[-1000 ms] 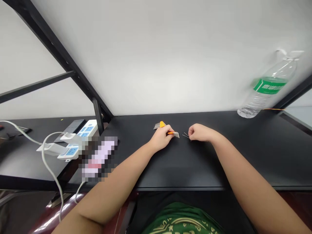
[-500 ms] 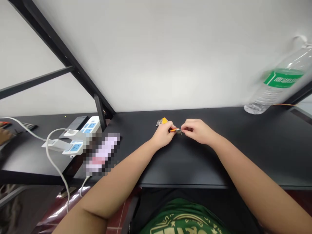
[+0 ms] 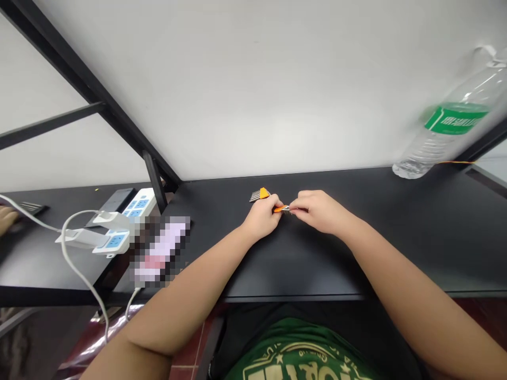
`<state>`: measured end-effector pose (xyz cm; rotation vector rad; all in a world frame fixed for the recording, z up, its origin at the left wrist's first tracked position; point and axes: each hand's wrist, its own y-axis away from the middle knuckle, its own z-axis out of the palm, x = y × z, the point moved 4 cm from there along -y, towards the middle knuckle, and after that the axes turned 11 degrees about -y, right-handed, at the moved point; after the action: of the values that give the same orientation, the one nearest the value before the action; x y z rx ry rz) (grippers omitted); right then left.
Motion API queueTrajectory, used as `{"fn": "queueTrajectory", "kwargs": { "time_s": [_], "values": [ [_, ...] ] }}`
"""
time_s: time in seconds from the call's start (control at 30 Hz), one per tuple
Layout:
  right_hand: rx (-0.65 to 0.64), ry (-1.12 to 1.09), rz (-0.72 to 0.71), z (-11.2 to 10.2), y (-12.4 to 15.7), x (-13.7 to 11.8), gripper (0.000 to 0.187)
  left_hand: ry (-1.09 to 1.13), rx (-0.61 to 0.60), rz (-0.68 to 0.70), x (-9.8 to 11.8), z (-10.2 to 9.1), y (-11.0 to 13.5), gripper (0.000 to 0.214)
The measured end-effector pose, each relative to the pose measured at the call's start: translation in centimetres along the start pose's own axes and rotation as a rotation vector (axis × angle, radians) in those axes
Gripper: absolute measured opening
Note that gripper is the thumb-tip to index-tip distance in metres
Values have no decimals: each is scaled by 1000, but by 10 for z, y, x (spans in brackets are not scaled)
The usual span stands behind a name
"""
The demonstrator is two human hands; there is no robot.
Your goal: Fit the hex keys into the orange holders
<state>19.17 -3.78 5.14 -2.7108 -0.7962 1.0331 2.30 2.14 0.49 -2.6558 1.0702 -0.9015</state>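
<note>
My left hand (image 3: 261, 219) is closed round an orange holder of small metal hex keys (image 3: 282, 209), held just above the black desk (image 3: 325, 264). Its steel key ends point right. My right hand (image 3: 317, 210) is pinched at those key ends, touching the holder; what its fingertips grip is too small to name. A second orange holder with metal keys (image 3: 259, 195) lies on the desk just behind my left hand.
A clear water bottle with a green label (image 3: 449, 132) stands at the far right. White power strips with plugs and cables (image 3: 119, 232) lie left, beside a black frame post (image 3: 152, 182). Another person's hand (image 3: 6, 219) shows at the far left edge.
My right hand has moved left from a spot apart on the desk and now meets the key ends held by my left hand. The left hand has stayed put.
</note>
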Motion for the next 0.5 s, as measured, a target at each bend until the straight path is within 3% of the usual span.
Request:
{"fn": "queueTrajectory", "kwargs": {
  "time_s": [0.13,0.27,0.5],
  "values": [
    [17,17,-14,1,-1,1,23,-138,-11,35,9,-2,2,15],
    [39,-41,21,14,-6,1,14,-215,-40,-32,16,-1,2,15],
    [119,-273,10,24,-8,0,16,-147,14,-142,4,-3,0,14]
  ]
}}
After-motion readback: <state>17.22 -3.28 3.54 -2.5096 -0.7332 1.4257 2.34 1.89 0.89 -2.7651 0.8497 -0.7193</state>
